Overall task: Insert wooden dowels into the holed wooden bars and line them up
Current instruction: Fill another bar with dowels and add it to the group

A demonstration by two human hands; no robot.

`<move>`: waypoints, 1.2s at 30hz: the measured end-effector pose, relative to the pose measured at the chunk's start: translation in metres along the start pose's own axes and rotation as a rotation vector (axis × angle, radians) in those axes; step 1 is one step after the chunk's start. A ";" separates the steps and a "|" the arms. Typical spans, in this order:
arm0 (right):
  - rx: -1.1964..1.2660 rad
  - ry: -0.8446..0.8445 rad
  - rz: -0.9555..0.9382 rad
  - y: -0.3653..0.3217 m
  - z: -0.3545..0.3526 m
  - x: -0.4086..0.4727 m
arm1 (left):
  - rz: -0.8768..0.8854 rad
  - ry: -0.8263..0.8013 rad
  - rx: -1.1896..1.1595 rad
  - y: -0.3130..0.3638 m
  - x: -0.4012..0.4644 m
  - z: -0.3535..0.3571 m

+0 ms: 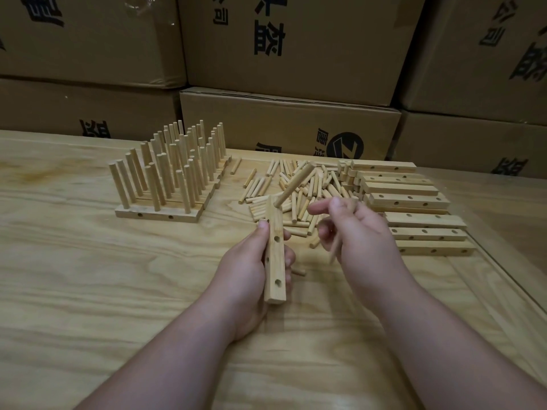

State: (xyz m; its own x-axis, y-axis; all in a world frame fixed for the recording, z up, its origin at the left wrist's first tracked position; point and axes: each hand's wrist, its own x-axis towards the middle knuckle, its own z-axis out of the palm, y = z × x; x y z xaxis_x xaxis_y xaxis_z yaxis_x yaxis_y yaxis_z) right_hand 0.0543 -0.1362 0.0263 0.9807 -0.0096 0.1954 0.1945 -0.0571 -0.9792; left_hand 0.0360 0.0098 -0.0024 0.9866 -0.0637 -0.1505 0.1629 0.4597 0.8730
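My left hand grips a holed wooden bar held lengthwise above the table. One dowel sticks out of the bar's far hole, leaning to the right. My right hand hovers just right of the bar with its fingers curled round other dowels; their ends are blurred. A loose pile of dowels lies behind both hands. Empty holed bars are stacked to the right. At the left stand finished bars in a row, their dowels upright.
Stacked cardboard boxes form a wall along the table's far edge. The table's right edge runs diagonally past the bar stack. A stray dowel lies under the held bar.
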 end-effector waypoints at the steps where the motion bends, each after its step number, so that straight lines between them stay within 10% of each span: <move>1: -0.043 0.011 -0.004 0.001 0.001 -0.001 | 0.001 0.001 -0.008 0.000 0.000 0.000; 36: -0.281 -0.108 -0.198 -0.018 0.003 -0.011 | -0.005 0.092 0.077 -0.003 0.005 -0.002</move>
State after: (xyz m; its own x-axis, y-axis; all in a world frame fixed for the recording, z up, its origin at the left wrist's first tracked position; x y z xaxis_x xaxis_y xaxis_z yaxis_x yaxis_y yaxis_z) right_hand 0.0396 -0.1321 0.0420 0.9238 0.1341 0.3585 0.3828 -0.3196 -0.8668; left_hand 0.0402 0.0102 -0.0069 0.9809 0.0177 -0.1936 0.1716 0.3898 0.9048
